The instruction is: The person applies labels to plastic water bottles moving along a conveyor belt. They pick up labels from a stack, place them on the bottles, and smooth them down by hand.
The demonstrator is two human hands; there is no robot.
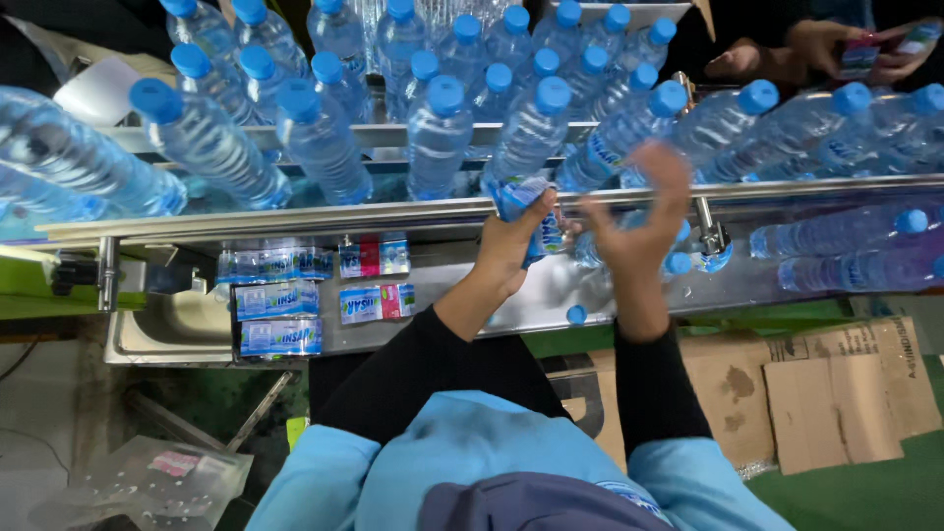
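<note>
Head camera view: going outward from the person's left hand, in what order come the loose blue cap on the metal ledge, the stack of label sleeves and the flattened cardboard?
1. Loose blue cap: on the metal ledge, just to the right of and below the left hand.
2. Stack of label sleeves: on the ledge, farther off to the left.
3. Flattened cardboard: on the floor, far at the lower right.

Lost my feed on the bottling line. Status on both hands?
Left hand grips a blue-and-white label sleeve at a clear plastic blue-capped bottle. Right hand open, fingers spread beside it. Bottles crowd the steel rail.
</note>
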